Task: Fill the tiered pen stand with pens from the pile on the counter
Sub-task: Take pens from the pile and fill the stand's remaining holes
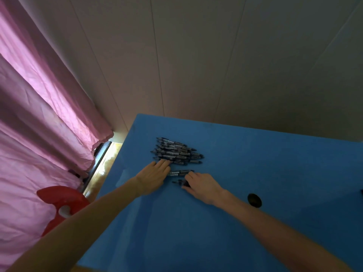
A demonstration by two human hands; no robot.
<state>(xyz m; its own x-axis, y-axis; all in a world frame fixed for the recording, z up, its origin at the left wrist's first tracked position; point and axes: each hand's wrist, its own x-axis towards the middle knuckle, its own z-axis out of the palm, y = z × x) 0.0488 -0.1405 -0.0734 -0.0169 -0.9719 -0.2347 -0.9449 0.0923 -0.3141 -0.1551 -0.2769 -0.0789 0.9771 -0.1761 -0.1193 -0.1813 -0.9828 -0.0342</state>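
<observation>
Pink curtain (pixel 39 114) left, pale panelled wall (pixel 216 55), blue counter (pixel 196 232).

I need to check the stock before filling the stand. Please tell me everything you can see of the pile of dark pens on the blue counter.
The pile of dark pens lies flat on the blue counter, near its far left corner. The pens are slim, dark with pale label bands, mostly parallel and overlapping. The left hand touches its near edge with straight fingers.

Plain blue bench (pixel 235 222); dark pens (pixel 176 151) with pale grey labels; pink curtain (pixel 39 114); red plastic piece (pixel 59 197); beige panelled wall (pixel 216 55)
</observation>
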